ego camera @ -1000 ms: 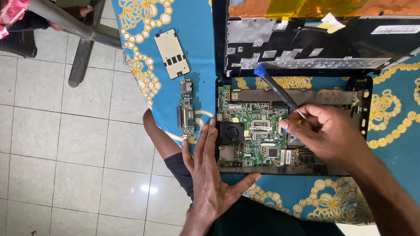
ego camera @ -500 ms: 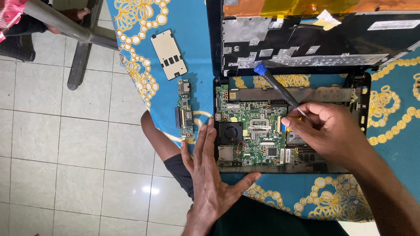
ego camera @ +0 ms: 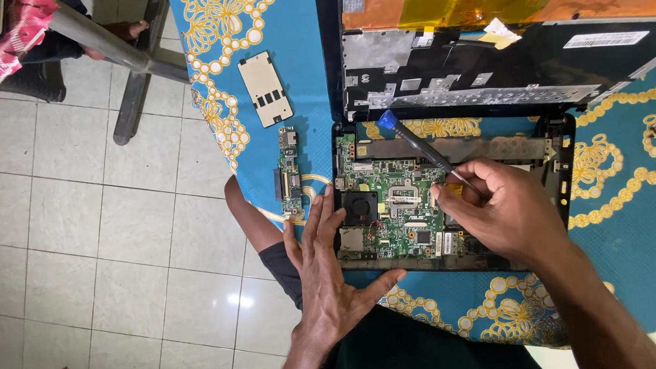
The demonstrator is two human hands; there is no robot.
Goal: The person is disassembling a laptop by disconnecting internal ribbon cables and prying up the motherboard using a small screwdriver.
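Opened laptop base (ego camera: 448, 200) on table (ego camera: 631, 266), lid (ego camera: 500, 41) behind it, small board (ego camera: 290, 171) and cover plate (ego camera: 264, 89) left

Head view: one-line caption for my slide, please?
Right hand works a blue-tipped screwdriver on a green motherboard while left hand steadies the opened laptop base.

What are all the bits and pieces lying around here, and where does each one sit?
Laptop base: one, black, opened, on the cloth.
Motherboard: one, green, inside the base.
Fan: one, black, on the motherboard's left part.
Screwdriver: one, black shaft, blue end, slanting over the board.
Top cover: one, black and silver, orange film, behind the base.
Small board: one, green, left of the base.
Beige panel: one, beside the cover.
Tablecloth: one, blue, yellow pattern.
Left hand: flat at the base's corner.
Right hand: grips the screwdriver.
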